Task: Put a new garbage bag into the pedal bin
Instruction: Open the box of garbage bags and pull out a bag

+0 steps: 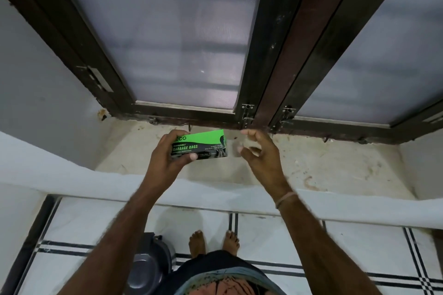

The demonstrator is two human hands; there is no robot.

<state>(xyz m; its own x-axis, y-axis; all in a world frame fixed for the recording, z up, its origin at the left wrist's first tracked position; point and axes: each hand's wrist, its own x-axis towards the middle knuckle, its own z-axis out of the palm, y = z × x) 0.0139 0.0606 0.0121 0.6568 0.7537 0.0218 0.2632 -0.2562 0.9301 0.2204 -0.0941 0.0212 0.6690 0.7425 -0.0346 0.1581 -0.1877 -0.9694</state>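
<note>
Green-and-black garbage bag box (203,145), dark brown window frame (268,55), black-striped white floor (263,230)

The person has bare arms (124,218) and feet (197,243), a thin pale band (286,199) near the right hand (260,153), dark shorts (215,262) and an orange top (225,286) with dark marks.

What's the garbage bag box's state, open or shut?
Apparently shut: the box in the left hand shows no raised flap, no bag sticking out; its gripped end is hidden.
</note>
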